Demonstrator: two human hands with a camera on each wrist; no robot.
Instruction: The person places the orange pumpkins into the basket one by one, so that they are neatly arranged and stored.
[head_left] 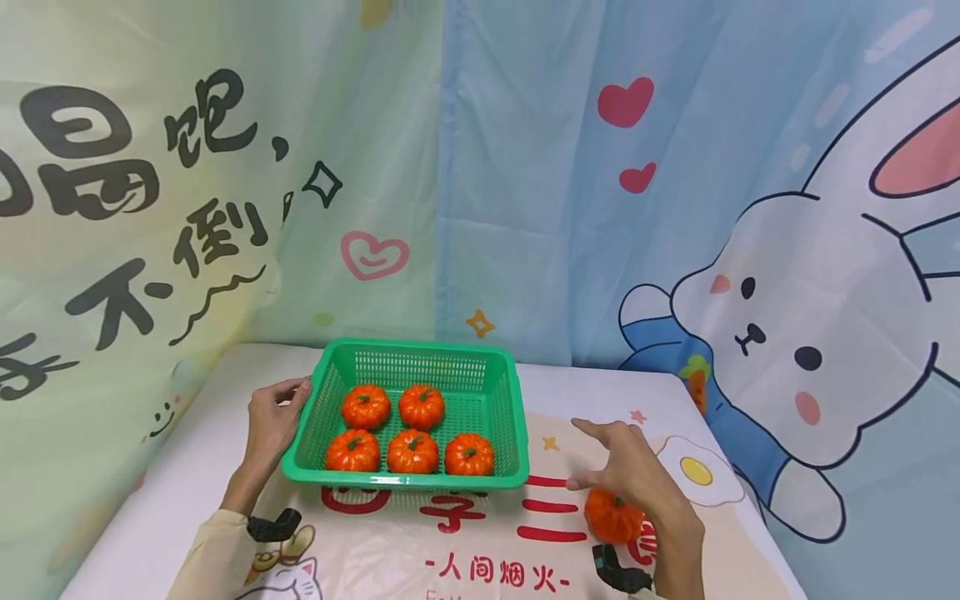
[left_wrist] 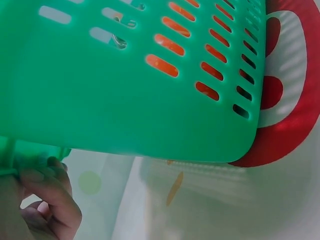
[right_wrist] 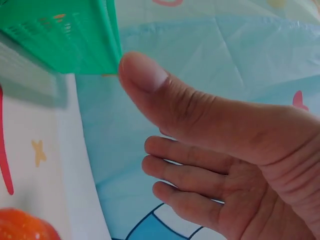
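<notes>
A green plastic basket (head_left: 483,408) holds several small orange pumpkins (head_left: 412,451) with green stems. My left hand (head_left: 273,421) grips its left rim, the curled fingers (left_wrist: 60,205) showing at the edge in the left wrist view. Whether the basket's base touches the table is unclear. To the right of the basket, my right hand (head_left: 633,467) is held apart from it with thumb and fingers spread and nothing between them. Beneath this hand one more orange pumpkin (head_left: 611,517) lies on the table, partly covered by the wrist; its edge shows in the right wrist view.
A printed cloth (head_left: 495,554) with red characters, a cat and a fried egg covers the table (head_left: 600,387). Behind it hangs a pale curtain (head_left: 510,167) with hearts and a large rabbit. Each wrist wears a small black device (head_left: 618,571).
</notes>
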